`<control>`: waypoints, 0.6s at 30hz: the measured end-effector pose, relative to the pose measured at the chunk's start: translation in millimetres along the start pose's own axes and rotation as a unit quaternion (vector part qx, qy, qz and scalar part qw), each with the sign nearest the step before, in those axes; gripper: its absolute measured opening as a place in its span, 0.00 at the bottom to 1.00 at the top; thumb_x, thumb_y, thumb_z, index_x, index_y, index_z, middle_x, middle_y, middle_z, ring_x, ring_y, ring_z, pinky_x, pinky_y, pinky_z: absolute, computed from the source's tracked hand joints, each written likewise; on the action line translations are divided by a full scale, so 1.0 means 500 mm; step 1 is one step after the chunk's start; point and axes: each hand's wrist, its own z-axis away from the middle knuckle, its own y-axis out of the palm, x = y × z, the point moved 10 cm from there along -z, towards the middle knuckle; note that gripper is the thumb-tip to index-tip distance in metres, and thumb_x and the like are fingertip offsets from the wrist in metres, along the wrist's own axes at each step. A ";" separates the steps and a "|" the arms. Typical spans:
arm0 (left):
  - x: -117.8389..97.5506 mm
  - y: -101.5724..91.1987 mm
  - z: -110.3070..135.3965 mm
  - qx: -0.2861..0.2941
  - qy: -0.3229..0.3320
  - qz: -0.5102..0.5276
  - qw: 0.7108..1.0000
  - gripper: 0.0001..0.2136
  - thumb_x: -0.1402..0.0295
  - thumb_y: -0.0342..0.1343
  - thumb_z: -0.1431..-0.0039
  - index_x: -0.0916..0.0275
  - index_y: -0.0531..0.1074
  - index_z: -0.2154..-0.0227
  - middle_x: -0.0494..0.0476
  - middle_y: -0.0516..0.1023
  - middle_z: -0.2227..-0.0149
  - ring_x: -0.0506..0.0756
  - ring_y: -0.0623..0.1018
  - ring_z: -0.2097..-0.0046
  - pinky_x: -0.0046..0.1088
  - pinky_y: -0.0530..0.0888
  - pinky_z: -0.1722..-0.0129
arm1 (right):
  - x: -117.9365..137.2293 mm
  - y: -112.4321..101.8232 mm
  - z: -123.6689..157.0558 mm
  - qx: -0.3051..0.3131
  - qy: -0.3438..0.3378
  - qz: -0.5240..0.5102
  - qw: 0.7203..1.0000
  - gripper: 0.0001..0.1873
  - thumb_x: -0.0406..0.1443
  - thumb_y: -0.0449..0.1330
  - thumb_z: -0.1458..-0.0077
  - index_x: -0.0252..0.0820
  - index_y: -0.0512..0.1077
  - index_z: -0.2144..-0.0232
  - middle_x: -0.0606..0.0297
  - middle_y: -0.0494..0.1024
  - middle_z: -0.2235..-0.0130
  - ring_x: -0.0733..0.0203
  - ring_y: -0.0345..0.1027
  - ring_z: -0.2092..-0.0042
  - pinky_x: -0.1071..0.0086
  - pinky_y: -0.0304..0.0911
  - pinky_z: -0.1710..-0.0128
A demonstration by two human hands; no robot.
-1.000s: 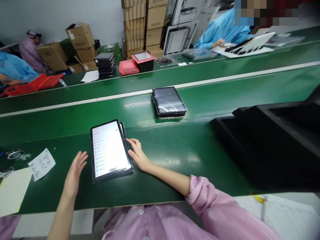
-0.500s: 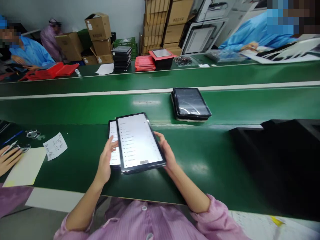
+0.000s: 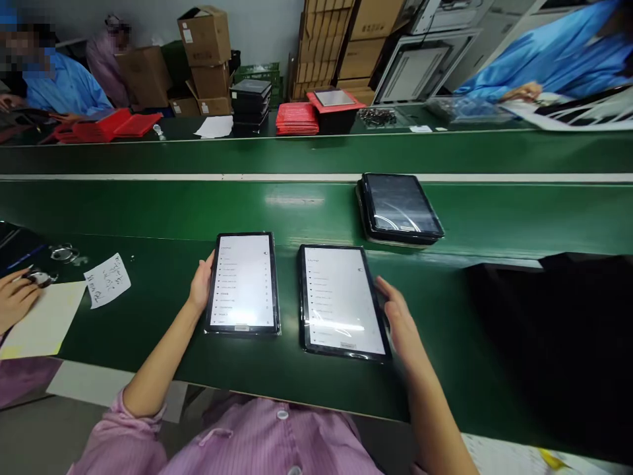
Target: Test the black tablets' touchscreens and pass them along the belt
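Note:
Two tablets with lit white list screens are side by side in front of me on the green bench. My left hand grips the left edge of the left tablet, its fingers partly hidden by the tablet. Along the right edge of the right tablet is my right hand, fingers loosely apart and not wrapped round it; whether they touch the edge I cannot tell. Beyond them, a stack of dark-screened tablets sits on the bench.
Black material covers the bench at right. At left are a handwritten note, a yellowish sheet and another person's hand. Across the bench, people in blue work near red sleeves and black stacked items.
The two overlapping tablets are now apart: one has moved right and down with my right hand, the other stays at my left hand. My hands have spread, and the view has shifted slightly.

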 end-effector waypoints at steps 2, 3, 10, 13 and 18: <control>0.013 0.032 0.012 0.032 0.012 0.023 0.999 0.28 0.48 0.46 0.33 0.59 0.65 0.37 0.59 0.65 0.34 0.61 0.60 0.31 0.41 0.56 0.32 | 0.065 -0.010 -0.004 -0.047 -0.048 0.089 0.994 0.36 0.57 0.48 0.38 0.46 0.61 0.35 0.50 0.58 0.34 0.35 0.46 0.31 0.34 0.42 0.35; 0.020 0.044 0.022 0.039 0.015 0.031 0.999 0.28 0.49 0.45 0.33 0.58 0.65 0.37 0.57 0.65 0.34 0.61 0.60 0.31 0.40 0.56 0.32 | 0.099 0.008 0.000 -0.042 -0.062 0.092 0.993 0.36 0.56 0.50 0.38 0.46 0.58 0.34 0.51 0.56 0.32 0.35 0.42 0.30 0.34 0.40 0.34; 0.065 0.054 0.062 0.065 0.007 0.039 0.997 0.31 0.45 0.41 0.33 0.59 0.63 0.36 0.55 0.59 0.31 0.58 0.55 0.29 0.36 0.49 0.30 | 0.230 0.315 0.083 0.182 0.023 -0.140 0.973 0.39 0.51 0.45 0.33 0.50 0.31 0.28 0.62 0.34 0.26 0.50 0.29 0.27 0.45 0.34 0.29; 0.065 0.061 0.072 0.074 0.006 0.035 0.997 0.30 0.46 0.42 0.33 0.56 0.60 0.34 0.53 0.56 0.30 0.56 0.52 0.29 0.34 0.50 0.30 | 0.207 0.336 0.100 0.156 0.070 -0.162 0.972 0.40 0.51 0.44 0.32 0.50 0.29 0.29 0.62 0.34 0.26 0.53 0.28 0.27 0.46 0.30 0.29; 0.060 0.082 0.090 0.040 -0.016 0.073 0.996 0.28 0.49 0.44 0.33 0.53 0.58 0.33 0.50 0.56 0.30 0.56 0.53 0.29 0.33 0.53 0.31 | 0.173 0.328 0.119 0.164 0.092 -0.178 0.966 0.37 0.54 0.43 0.33 0.52 0.39 0.29 0.62 0.44 0.27 0.52 0.38 0.27 0.47 0.36 0.29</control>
